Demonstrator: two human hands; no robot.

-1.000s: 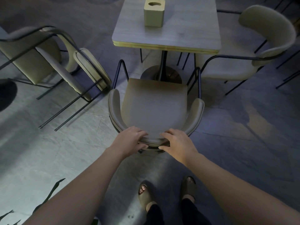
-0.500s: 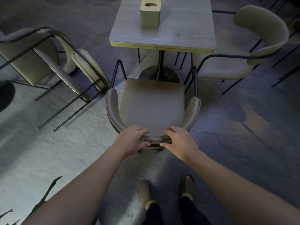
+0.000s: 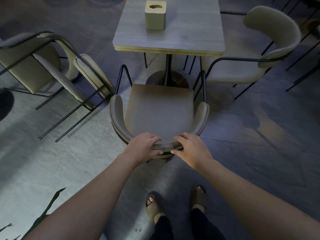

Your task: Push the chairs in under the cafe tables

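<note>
- The left hand (image 3: 144,146) is gripping the curved backrest of the chair (image 3: 158,116), fingers curling over the top edge and the thumb pressing against the outer face.
- The right hand (image 3: 191,147) is gripping the same backrest just beside the left, fingers lying over the rim and the thumb tucking under it.
- The chair is standing directly in front of the person, its seat facing the cafe table (image 3: 190,32); the front edge of the seat is sitting close to the round table base (image 3: 155,78), and the seat is lying short of the tabletop's near edge, not under it.
- A square box (image 3: 155,15) with a round hole in its top is standing on the tabletop towards the far side.
- A second chair (image 3: 249,66) is standing at the table's right side, angled to it.
- Two more chairs (image 3: 52,66) are leaning tipped over to the left, well apart from the table.
- The person's sandalled feet (image 3: 155,208) are standing on the tiled floor (image 3: 52,161) behind the chair.
</note>
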